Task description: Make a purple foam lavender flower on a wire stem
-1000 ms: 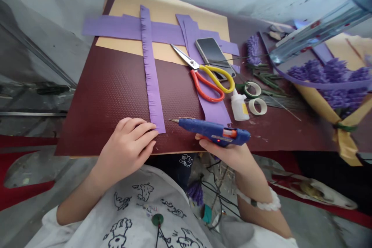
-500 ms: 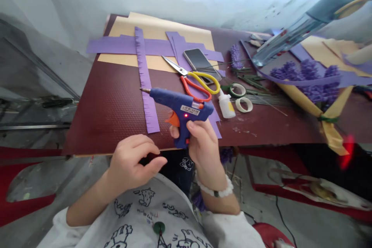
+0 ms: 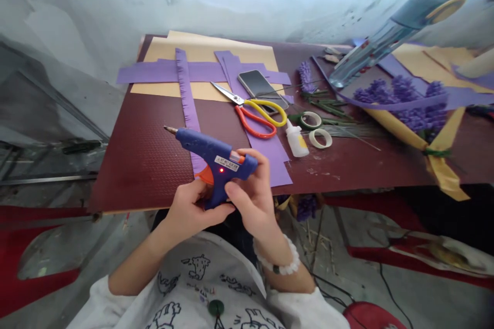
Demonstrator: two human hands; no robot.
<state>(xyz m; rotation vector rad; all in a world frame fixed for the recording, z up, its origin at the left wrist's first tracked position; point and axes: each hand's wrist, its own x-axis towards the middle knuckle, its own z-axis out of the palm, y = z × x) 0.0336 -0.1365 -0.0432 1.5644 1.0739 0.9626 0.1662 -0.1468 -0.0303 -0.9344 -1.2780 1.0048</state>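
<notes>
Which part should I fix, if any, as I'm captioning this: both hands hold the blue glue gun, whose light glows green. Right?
Not quite: the head view shows the light red, not green. The left hand and right hand do hold the blue glue gun.

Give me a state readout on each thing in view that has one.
Glue gun: raised, red light lit
Left hand: on the gun's grip
Right hand: gripping its rear
Scissors: blades shut
Phone: face up, screen dark
White bottle: capped or not, unclear
Front purple strip: slit along one edge
Bouquet: wrapped, tied with green
</notes>
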